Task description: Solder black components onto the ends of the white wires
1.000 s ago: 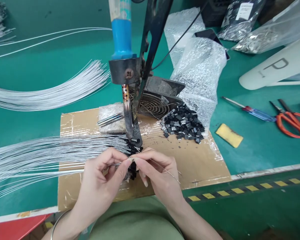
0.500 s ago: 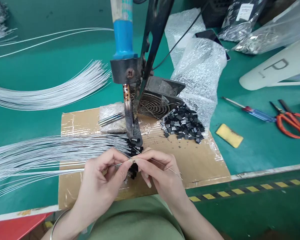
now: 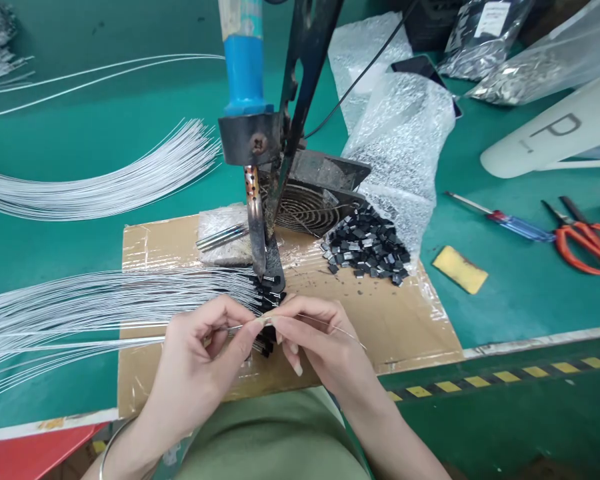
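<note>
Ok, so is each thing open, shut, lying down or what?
Left hand, pinching thin wire
Right hand, pinching too
Soldering iron, clamped tip down; heat can't be told
Fan, spinning or not, can't tell
Screwdriver, lying flat
Yellow sponge, lying flat
Black pieces, loosely heaped
Red-handled scissors, lying down

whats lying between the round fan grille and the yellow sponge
The heap of small black parts, then the bubble wrap's lower end and some green table, seen in the head view.

Left hand (image 3: 207, 353) and right hand (image 3: 325, 340): fingertips pinched, nearly meeting at lower centre of the frame; forearms angled inward.
</note>
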Motion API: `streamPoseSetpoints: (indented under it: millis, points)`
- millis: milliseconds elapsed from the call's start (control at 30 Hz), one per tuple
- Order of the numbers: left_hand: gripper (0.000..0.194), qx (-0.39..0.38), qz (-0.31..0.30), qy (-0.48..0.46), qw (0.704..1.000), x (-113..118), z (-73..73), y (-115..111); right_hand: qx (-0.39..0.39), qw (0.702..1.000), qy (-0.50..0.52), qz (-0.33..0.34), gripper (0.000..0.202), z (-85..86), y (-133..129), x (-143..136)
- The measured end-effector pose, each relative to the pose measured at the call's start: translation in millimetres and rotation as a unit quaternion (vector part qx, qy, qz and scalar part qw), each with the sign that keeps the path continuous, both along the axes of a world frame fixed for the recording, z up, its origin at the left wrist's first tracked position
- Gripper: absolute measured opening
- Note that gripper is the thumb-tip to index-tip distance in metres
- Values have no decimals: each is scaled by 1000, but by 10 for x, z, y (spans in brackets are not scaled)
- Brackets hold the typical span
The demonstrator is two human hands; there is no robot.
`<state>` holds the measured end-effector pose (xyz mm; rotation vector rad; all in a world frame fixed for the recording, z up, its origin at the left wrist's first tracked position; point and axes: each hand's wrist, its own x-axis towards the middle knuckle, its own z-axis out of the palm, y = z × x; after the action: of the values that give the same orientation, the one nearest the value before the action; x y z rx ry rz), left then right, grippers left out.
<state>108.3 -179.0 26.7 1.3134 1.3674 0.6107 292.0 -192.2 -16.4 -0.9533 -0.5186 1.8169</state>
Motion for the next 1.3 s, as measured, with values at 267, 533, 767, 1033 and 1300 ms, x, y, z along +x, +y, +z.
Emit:
streamPoseSetpoints:
  millis: [267,533,767,1033,1300]
  points:
    - [18,53,38,-18,998,92,-44,-27,-24,997,23,-65,8,25,-22,-153]
    - [14,78,84,-49,992,146,-86,-75,-14,994,26,-104,9,31,-31,-256]
    - [16,37,94,-111,989,166,-71,-32,41,993,-35,-100,8,-41,-94,-229]
    - [17,23,109,-107,988,182,-44,-42,54,994,-19,-91,19,-5,-55,-140]
    - [13,65,99,-75,990,164,-53,-18,48,993,-68,-86,13,-26,-57,-164]
